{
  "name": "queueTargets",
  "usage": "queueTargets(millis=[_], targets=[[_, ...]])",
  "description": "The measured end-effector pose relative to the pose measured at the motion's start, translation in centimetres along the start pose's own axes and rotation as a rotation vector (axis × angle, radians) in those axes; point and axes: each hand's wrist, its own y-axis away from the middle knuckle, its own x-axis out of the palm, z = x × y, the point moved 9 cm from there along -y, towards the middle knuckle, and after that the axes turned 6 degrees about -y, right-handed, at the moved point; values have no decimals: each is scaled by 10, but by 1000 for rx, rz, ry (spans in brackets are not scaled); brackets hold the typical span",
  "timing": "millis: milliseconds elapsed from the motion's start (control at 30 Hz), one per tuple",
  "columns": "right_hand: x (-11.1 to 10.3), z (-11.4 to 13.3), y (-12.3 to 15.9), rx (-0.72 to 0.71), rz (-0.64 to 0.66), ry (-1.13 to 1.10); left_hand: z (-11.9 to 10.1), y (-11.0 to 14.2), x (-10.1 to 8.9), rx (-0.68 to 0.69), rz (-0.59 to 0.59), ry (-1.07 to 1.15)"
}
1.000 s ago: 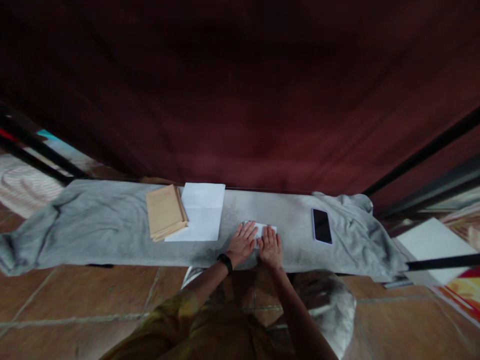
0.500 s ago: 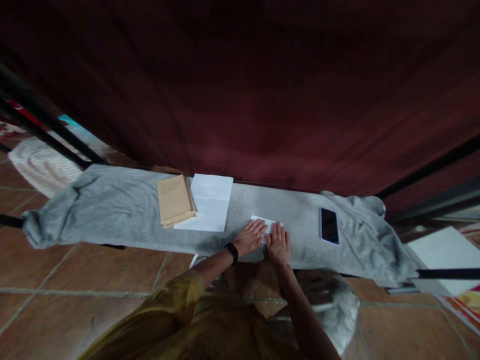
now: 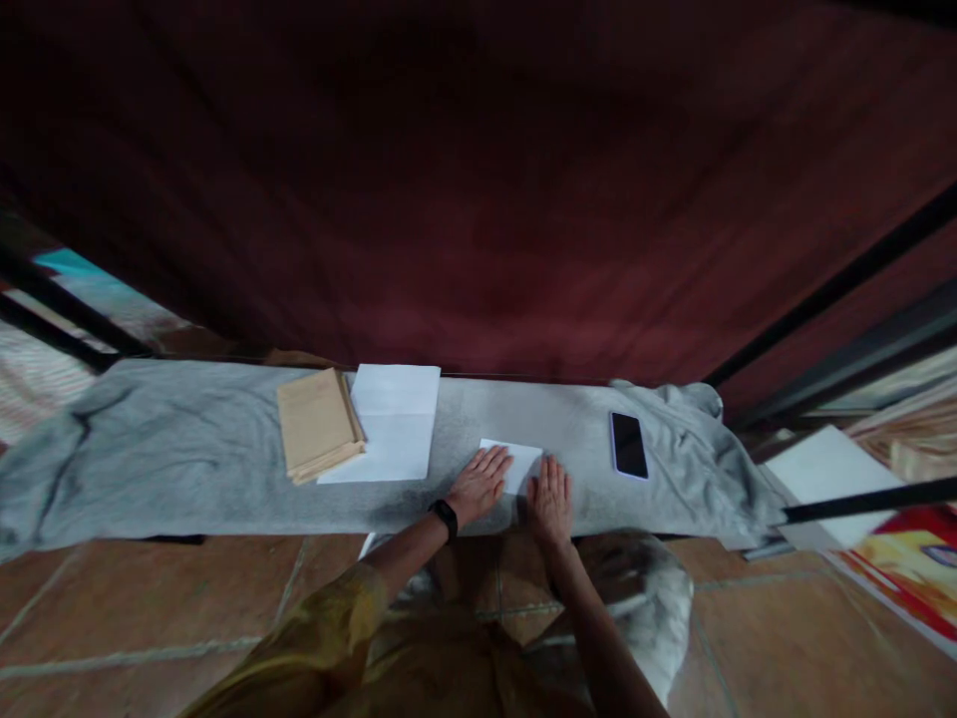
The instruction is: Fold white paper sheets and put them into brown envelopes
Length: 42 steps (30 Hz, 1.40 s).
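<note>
A small folded white paper [image 3: 524, 465] lies flat on the grey cloth [image 3: 523, 409] in front of me. My left hand [image 3: 480, 485], with a dark band on its wrist, rests flat over the paper's left part, fingers stretched out. Along the paper's right edge lies my right hand [image 3: 550, 501], palm down and fingers straight; whether its side touches the paper I cannot tell. Left of my hands is a larger white sheet [image 3: 396, 429] with a crease across it. A stack of brown envelopes [image 3: 318, 424] overlaps that sheet's left edge.
A phone [image 3: 629, 446] with a pale purple case lies on the cloth to the right. Behind the narrow cloth-covered surface hangs a dark red curtain [image 3: 478, 299]. Black bars [image 3: 867, 501] stand at both ends. White boards [image 3: 829, 479] lean at the far right.
My right hand has slid off the small paper to its right side, uncovering more of it. My left hand stays on it. The view has shifted with my head.
</note>
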Motion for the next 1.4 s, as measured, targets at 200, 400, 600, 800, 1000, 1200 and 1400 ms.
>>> queueTargets(millis=[200,400,600,800,1000,1200,1400], targets=[[10,48,1,-187,45,-68,2,2,-2,15,-14,21],[4,39,5,-178,-28,-46,12,7,-1,-64,-25,13],[-5,18,10,-159,-46,2,23,17,0,-141,-54,-3],[-8,10,14,-148,-56,9,35,30,-4,-191,-84,-19],[-6,9,15,-152,-56,26,17,20,-9,-249,-95,-37],[-2,8,16,-157,-50,21,-19,5,4,-118,-53,20],[-2,8,16,-151,-45,36,-18,8,6,-112,-57,25]])
